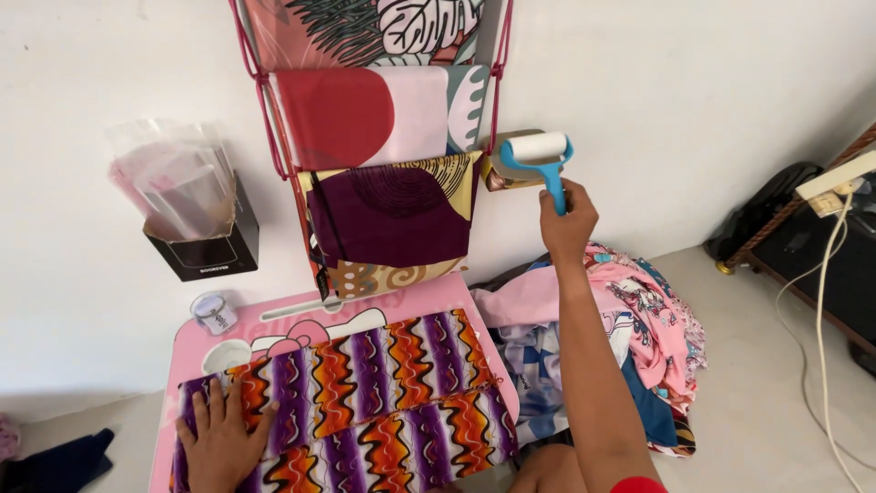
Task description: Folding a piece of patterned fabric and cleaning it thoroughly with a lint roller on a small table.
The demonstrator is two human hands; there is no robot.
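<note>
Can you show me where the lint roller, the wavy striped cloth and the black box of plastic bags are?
lint roller (538, 146): head view, on its white roll.
wavy striped cloth (383, 374): head view, middle of the fabric.
black box of plastic bags (205, 251): head view, front face.

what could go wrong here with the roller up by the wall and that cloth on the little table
1. The right hand holds the lint roller by the low end of its blue handle only, so its grip may slip and drop it onto the clothes pile.
2. The roller sits close to the hanging fabric rack; it could snag a panel.
3. Only the left hand pins the striped cloth, whose right edge could slide off the pink table.
</note>
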